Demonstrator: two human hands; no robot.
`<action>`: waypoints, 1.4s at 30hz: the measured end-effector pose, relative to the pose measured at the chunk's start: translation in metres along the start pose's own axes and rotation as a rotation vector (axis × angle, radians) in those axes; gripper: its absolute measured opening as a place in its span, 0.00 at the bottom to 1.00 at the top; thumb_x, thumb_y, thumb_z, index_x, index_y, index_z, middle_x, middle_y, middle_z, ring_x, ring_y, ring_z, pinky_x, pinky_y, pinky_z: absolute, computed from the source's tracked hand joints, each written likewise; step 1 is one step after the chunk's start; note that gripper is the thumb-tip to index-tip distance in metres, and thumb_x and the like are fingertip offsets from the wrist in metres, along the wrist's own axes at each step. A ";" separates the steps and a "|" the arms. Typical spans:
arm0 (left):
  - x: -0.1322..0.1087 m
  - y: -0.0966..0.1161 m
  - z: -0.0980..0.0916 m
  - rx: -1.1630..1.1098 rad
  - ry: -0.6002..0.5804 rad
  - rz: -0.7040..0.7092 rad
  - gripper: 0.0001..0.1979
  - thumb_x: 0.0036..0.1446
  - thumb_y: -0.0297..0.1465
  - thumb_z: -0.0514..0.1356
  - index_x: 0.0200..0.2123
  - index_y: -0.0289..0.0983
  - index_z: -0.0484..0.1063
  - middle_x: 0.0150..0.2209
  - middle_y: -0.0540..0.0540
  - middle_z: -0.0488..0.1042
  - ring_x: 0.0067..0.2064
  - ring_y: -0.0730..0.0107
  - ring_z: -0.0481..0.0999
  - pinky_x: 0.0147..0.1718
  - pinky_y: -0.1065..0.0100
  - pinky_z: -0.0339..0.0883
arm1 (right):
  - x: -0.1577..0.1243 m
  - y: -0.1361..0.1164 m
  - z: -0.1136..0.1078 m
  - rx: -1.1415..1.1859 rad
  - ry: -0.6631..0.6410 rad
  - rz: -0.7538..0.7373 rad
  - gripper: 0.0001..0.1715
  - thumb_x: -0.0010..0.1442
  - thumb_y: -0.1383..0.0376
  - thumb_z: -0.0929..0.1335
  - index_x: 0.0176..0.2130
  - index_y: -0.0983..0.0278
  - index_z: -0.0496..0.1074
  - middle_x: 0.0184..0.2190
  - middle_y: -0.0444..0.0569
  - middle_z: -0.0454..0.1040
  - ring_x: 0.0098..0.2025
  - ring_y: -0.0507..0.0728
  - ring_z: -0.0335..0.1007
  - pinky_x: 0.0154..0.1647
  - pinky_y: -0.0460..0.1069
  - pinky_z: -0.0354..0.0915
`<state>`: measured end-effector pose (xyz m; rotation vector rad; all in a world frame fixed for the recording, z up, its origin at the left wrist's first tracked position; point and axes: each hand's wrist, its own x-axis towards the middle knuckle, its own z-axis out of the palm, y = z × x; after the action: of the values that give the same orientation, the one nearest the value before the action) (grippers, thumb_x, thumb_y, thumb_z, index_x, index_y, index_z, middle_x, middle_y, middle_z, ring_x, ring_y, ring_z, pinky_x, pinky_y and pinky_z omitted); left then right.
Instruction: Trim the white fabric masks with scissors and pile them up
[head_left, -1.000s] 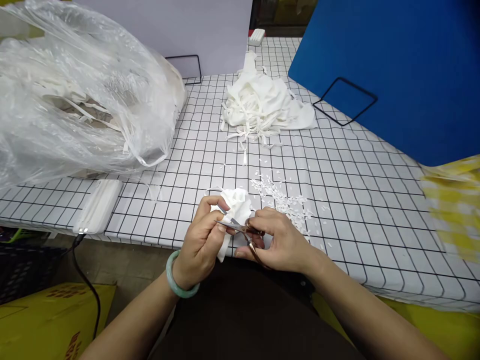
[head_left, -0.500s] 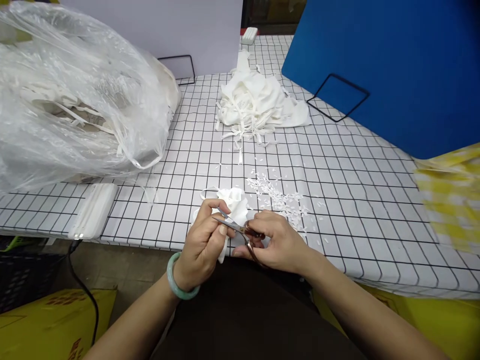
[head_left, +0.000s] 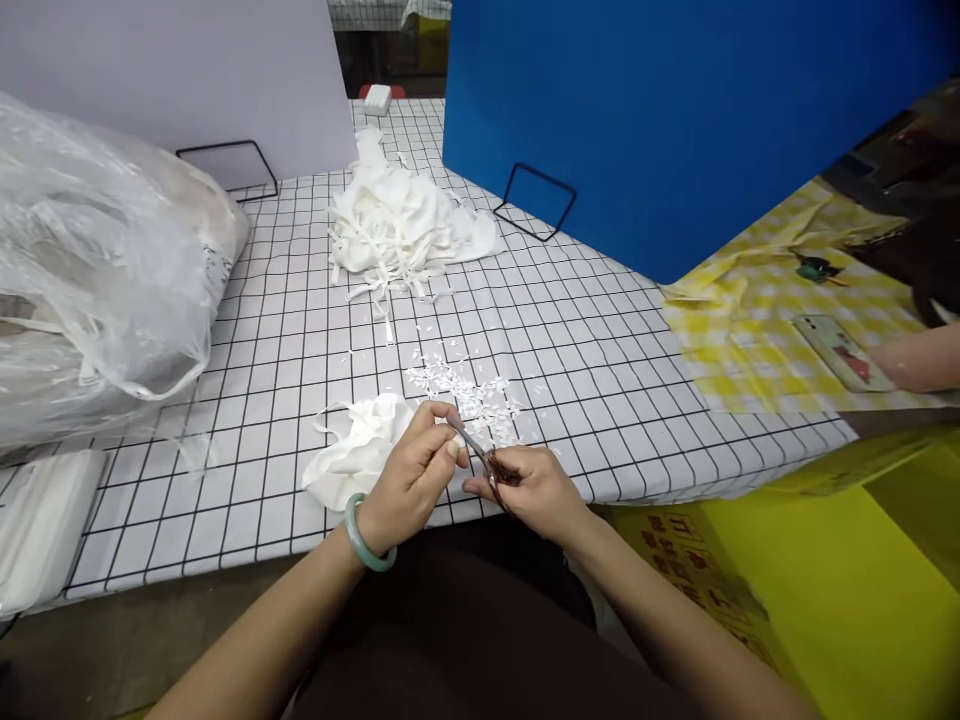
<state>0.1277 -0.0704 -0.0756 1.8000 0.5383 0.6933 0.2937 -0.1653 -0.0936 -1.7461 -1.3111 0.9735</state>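
The right hand [head_left: 541, 492] has its grip closed through the handles of one pair of scissors [head_left: 487, 463], with slim grey blades and shiny reddish-brown handles, at the lower centre of the frame, the tips running up and left to the left hand [head_left: 415, 468]. That hand's grip is pinched narrow, thumb against fingers; what lies between the fingertips is too hidden to tell. One white cloth piece [head_left: 352, 462], soft, crumpled and with thin loops, spreads just left of it. The left forearm comes in from the lower left, one pale green bangle [head_left: 366, 557] on its wrist; the right forearm comes from the lower right, and the hands meet nearly touching. Just above them lie white clippings [head_left: 465, 393], small slivers too many to count. At upper centre sits one heap of white cloth [head_left: 405, 215], its pieces too tangled to count, with flat straps trailing on the black-gridded worktop [head_left: 585, 385]. Behind stand two boards, one lavender [head_left: 202, 80] and one blue [head_left: 637, 120]. One clear plastic bag [head_left: 112, 230] fills the left edge, and one phone [head_left: 840, 350] lies by another person's arm [head_left: 926, 358] at the right edge.
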 end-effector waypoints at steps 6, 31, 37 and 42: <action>-0.026 0.018 -0.047 0.177 -0.382 -0.099 0.15 0.69 0.33 0.53 0.30 0.37 0.71 0.48 0.42 0.72 0.45 0.65 0.74 0.45 0.64 0.72 | -0.005 0.015 -0.012 0.237 0.073 0.075 0.26 0.54 0.41 0.73 0.32 0.61 0.70 0.26 0.46 0.72 0.27 0.55 0.67 0.26 0.49 0.64; -0.045 0.064 -0.155 -0.111 0.485 -0.229 0.15 0.66 0.39 0.59 0.39 0.34 0.79 0.41 0.42 0.77 0.38 0.66 0.79 0.35 0.65 0.78 | 0.078 -0.078 0.097 0.367 -0.141 -0.254 0.23 0.52 0.56 0.77 0.41 0.57 0.66 0.54 0.49 0.73 0.51 0.59 0.69 0.54 0.58 0.65; -0.070 0.072 -0.160 -0.396 0.553 -0.037 0.15 0.66 0.38 0.58 0.31 0.37 0.77 0.34 0.43 0.75 0.39 0.63 0.78 0.43 0.57 0.78 | 0.088 -0.079 0.122 0.458 -0.266 -0.176 0.13 0.55 0.60 0.74 0.33 0.60 0.67 0.34 0.44 0.73 0.38 0.55 0.70 0.45 0.54 0.67; -0.109 0.056 -0.185 -0.310 0.088 -0.148 0.11 0.60 0.38 0.62 0.38 0.37 0.80 0.37 0.41 0.74 0.36 0.61 0.77 0.35 0.59 0.77 | 0.097 -0.080 0.113 0.620 -0.141 -0.223 0.14 0.54 0.62 0.74 0.34 0.60 0.66 0.34 0.43 0.69 0.36 0.53 0.67 0.40 0.51 0.67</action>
<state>-0.0767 -0.0333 0.0023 1.4321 0.5819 0.7140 0.1788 -0.0413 -0.0861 -1.0552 -1.0989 1.2255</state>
